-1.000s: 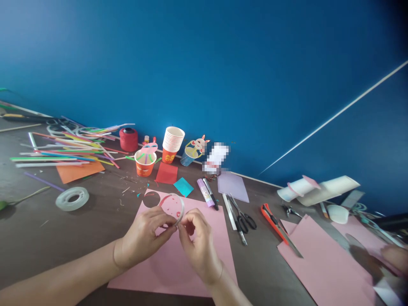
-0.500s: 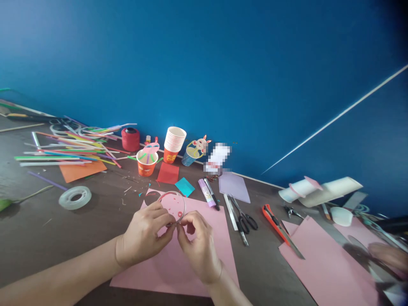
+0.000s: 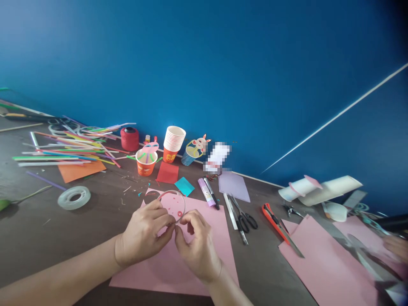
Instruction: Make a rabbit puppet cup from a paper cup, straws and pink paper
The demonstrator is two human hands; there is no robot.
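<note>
Between my two hands is a thin pale ring (image 3: 184,203), reddish along its upper left part. My left hand (image 3: 145,231) is closed, its thumb and fingers pinching the ring's lower edge. On the other side, my right hand (image 3: 197,246) pinches the same edge, fingertips nearly meeting those of the left. The fingers hide the bottom of the ring. Beneath both hands lies a pink paper sheet (image 3: 219,250), with small red bits (image 3: 174,204) visible through the ring.
Drinking straws (image 3: 63,148) and a tape roll (image 3: 74,198) lie left. Paper cups (image 3: 174,138) stand by the wall. Scissors (image 3: 248,220), a glue stick (image 3: 206,192) and an orange utility knife (image 3: 276,223) lie right. At the far right edge is another person's hand (image 3: 395,246).
My hands and the ring are nearly unmoved, with only a slight shift of the fingers. At the far right, the other person's hand has moved farther right.
</note>
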